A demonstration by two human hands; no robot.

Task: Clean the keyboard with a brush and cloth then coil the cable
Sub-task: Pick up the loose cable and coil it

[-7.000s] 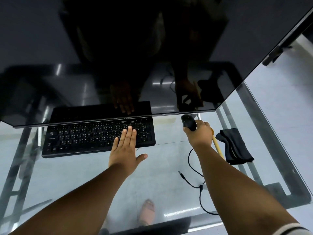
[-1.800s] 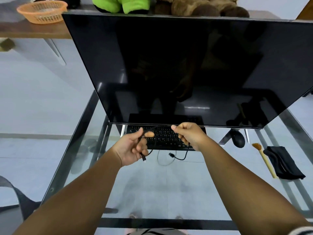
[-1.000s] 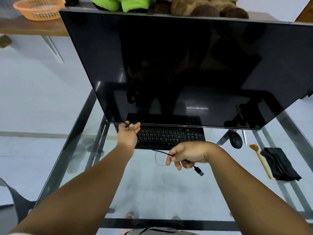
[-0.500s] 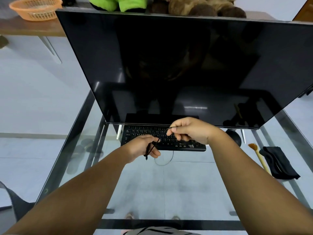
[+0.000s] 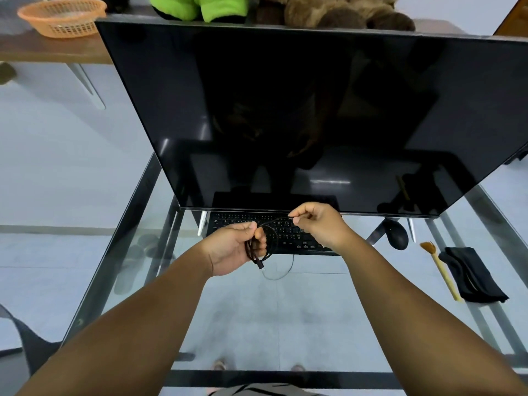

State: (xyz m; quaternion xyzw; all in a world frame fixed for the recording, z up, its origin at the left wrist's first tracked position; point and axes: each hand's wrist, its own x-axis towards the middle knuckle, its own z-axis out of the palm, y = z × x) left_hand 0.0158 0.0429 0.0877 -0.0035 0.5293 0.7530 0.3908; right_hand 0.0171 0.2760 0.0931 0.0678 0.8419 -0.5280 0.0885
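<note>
**Cable looped between both hands over keyboard**

Left hand (image 5: 237, 247) fingers closed on black cable (image 5: 270, 238) loops, plug hanging below. Right hand (image 5: 317, 224) pinches the strand. Both held above keyboard (image 5: 288, 241), which sits half under the dark monitor (image 5: 314, 110). On the glass surface (image 5: 257, 310) to the right: mouse (image 5: 396, 238), brush (image 5: 440, 270), cloth (image 5: 471, 278).
</note>
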